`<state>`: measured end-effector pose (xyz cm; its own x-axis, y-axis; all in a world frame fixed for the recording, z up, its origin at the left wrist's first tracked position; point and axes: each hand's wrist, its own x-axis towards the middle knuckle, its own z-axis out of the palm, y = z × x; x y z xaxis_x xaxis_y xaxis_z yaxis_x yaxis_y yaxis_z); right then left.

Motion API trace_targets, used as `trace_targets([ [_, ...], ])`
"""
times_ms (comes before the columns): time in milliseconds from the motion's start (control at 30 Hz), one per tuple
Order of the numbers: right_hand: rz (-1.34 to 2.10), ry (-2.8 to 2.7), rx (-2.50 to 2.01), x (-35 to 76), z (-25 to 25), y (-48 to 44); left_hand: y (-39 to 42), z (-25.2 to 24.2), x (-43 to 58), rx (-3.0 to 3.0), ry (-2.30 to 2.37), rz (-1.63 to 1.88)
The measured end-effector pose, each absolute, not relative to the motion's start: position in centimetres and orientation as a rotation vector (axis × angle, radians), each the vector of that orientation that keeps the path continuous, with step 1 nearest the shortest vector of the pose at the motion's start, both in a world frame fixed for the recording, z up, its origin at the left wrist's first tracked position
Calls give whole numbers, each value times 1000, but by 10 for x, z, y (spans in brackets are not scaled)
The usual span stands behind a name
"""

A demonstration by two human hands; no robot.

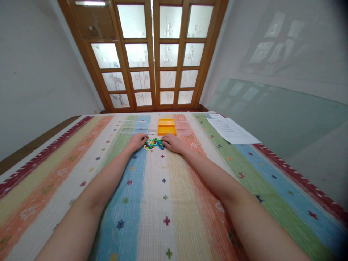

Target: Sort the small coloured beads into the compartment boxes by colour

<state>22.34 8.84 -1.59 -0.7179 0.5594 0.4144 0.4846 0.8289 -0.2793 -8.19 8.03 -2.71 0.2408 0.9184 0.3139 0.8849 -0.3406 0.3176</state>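
A small heap of tiny multicoloured pieces [154, 144], mostly green, blue and yellow with some dark ones, lies on the striped tablecloth [157, 174]. My left hand [138, 141] rests at the heap's left edge, its fingers loosely bent towards it. On the opposite side, my right hand [173, 143] lies low with fingers reaching to the heap's right edge. Both hands look open, and I make out nothing held in either; the pieces are too small to tell apart. Just behind the right hand sits a yellow-orange tray [166, 129] with a divider across it.
Clear plastic containers stand either side of the tray: a long one [133, 127] to the left, a smaller one [183, 128] to the right. A printed paper sheet [231, 130] lies at the table's right. Beyond are wooden glazed doors [155, 54], and a glass panel [272, 112] leans right.
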Motion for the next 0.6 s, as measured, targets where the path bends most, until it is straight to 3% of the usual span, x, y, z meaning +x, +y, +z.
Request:
trace_targets([
  [600,222,-2536,-734,223,-18,90,62,-13,-56,2526,1377,747],
])
